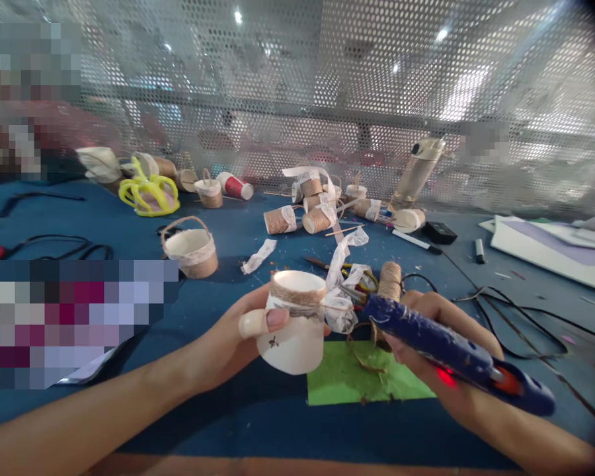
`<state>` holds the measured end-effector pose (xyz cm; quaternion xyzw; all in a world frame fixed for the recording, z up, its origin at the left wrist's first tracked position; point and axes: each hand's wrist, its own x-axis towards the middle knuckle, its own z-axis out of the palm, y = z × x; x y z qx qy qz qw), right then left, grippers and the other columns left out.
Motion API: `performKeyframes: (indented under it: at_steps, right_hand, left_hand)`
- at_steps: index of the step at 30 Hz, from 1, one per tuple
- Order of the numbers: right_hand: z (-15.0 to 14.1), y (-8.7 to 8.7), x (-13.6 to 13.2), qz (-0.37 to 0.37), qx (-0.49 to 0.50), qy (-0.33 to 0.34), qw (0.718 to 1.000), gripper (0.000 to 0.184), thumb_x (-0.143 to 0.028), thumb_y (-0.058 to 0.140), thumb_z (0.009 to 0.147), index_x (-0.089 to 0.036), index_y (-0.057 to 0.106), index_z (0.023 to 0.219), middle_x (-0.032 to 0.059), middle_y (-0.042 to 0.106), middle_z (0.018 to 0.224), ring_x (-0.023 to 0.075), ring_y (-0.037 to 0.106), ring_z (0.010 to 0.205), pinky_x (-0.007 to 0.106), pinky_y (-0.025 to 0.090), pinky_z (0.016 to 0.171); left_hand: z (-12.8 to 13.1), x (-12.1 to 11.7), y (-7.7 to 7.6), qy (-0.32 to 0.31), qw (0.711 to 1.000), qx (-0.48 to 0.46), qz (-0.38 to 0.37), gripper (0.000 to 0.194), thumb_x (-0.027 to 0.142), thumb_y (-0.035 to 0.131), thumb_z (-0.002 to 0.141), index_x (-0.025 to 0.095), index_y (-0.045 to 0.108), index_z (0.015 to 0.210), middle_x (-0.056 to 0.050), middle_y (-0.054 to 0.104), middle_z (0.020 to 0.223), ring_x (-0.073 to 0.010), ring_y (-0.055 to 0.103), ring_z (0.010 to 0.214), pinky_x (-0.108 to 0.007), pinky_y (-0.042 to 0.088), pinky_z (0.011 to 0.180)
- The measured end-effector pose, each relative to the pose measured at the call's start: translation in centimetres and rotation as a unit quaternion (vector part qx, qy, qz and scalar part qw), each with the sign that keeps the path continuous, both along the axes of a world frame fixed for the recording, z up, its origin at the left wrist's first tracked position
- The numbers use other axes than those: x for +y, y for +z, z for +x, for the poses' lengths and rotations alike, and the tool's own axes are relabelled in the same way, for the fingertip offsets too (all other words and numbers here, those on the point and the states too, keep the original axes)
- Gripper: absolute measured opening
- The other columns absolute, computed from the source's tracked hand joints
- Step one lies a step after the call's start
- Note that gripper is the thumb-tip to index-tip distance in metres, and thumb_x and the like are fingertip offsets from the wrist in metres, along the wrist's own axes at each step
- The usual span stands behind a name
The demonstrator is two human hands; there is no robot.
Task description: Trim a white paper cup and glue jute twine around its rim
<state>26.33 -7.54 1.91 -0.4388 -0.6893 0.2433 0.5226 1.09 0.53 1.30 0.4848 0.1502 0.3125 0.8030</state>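
Note:
My left hand (pixel 250 324) is closed around a white paper cup (pixel 292 350), its thumb on the near side. Brown twine is wound around one end of the cup, and the other end tapers outward below. In my right hand (pixel 441 324) is a blue hot glue gun (pixel 431 337) with a red light glowing under it. The nozzle points left, close to the twine band and a bunch of white lace (pixel 340 313) beside the cup. Whether the nozzle touches the cup I cannot tell. Behind the gun stands a spool of twine (pixel 389 281).
A green sheet (pixel 337 383) lies under the hands. Scissors (pixel 367 277) rest behind the lace. Farther back are a handled cup basket (pixel 193 254), several twine-wrapped cups (pixel 320 217), a yellow crown-like piece (pixel 149 195) and a bottle (pixel 416 173). Black cables (pixel 520 324) curl on the right.

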Motion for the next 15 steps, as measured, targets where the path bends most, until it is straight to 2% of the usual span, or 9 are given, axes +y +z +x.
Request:
performKeyframes:
  at_steps: [7, 12, 15]
  right_hand:
    - [0.28, -0.8, 0.11, -0.002, -0.025, 0.027, 0.999, 0.022, -0.011, 0.065, 0.079, -0.025, 0.048, 0.076, -0.0019, 0.053, 0.071, 0.0154, 0.05, 0.061, 0.031, 0.04, 0.056]
    - [0.32, -0.53, -0.03, 0.013, -0.068, 0.033, 0.997, 0.021, -0.015, 0.065, 0.078, -0.026, 0.047, 0.077, -0.0022, 0.054, 0.069, 0.0147, 0.048, 0.057, 0.03, 0.039, 0.052]
    - [0.21, -0.36, -0.14, 0.012, -0.091, 0.026, 0.995, 0.02, -0.019, 0.065, 0.08, -0.026, 0.047, 0.077, -0.0015, 0.056, 0.068, 0.0153, 0.05, 0.055, 0.03, 0.039, 0.05]
  left_hand:
    - [-0.03, -0.07, 0.31, -0.013, 1.0, -0.01, 0.004, 0.041, 0.038, 0.069, 0.083, 0.018, 0.071, 0.118, -0.01, 0.078, 0.106, -0.0248, 0.072, 0.097, -0.03, 0.056, 0.084]
    - [0.01, -0.16, 0.29, -0.002, 1.0, 0.008, 0.012, 0.042, 0.036, 0.072, 0.081, 0.017, 0.071, 0.119, -0.009, 0.077, 0.11, -0.0248, 0.071, 0.099, -0.03, 0.054, 0.088]
    - [0.06, -0.19, 0.16, 0.011, 0.999, 0.028, 0.032, 0.045, 0.04, 0.073, 0.081, 0.018, 0.069, 0.121, -0.01, 0.076, 0.114, -0.0279, 0.069, 0.102, -0.034, 0.053, 0.088]
